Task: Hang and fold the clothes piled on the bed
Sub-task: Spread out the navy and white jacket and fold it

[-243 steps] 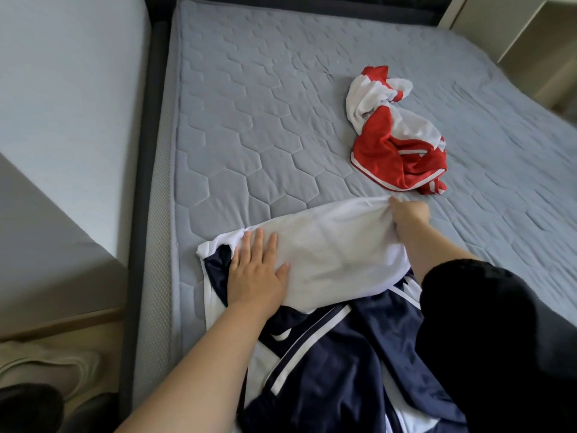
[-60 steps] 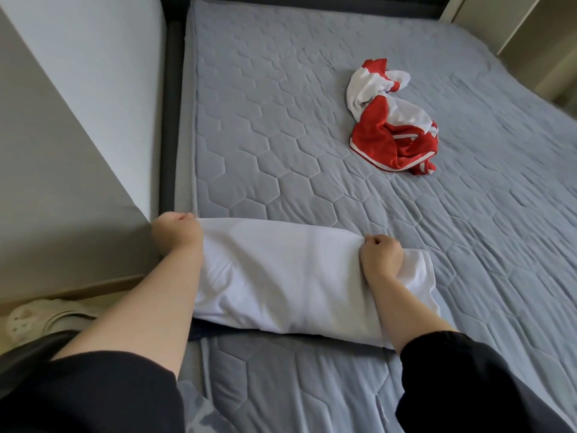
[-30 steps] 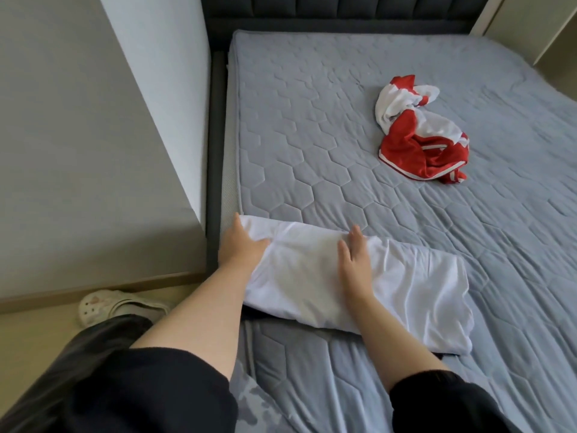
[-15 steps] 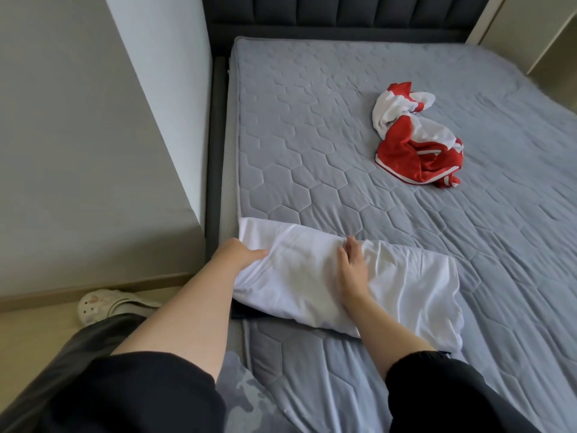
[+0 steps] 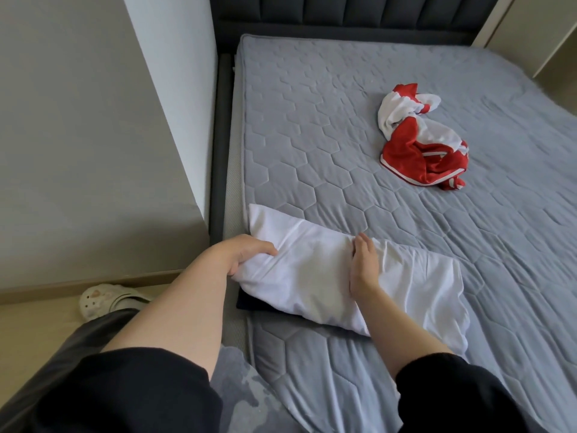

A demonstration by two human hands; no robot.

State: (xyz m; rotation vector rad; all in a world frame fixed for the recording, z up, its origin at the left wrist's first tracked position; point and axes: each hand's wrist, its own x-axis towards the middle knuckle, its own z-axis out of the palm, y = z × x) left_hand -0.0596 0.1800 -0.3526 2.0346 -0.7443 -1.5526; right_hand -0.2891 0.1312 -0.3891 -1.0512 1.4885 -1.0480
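A white garment (image 5: 415, 285), folded into a long strip with a dark navy edge showing underneath, lies across the near left part of the grey quilted bed (image 5: 312, 126). My left hand (image 5: 242, 254) grips the strip's left end, fingers curled under the cloth and lifting it. My right hand (image 5: 363, 267) rests flat on the strip's middle with straight fingers. A crumpled red and white garment (image 5: 421, 151) lies farther back on the mattress, to the right.
A grey wall corner (image 5: 125, 151) stands close on the left beside the dark bed frame (image 5: 223, 135). A pale clog (image 5: 106, 300) lies on the floor below it. The dark padded headboard (image 5: 343, 17) closes the far end.
Over the last second my left hand has curled under the strip's left end and raised it. My right hand stays flat on the middle. Earlier the garment was folded down into this strip.
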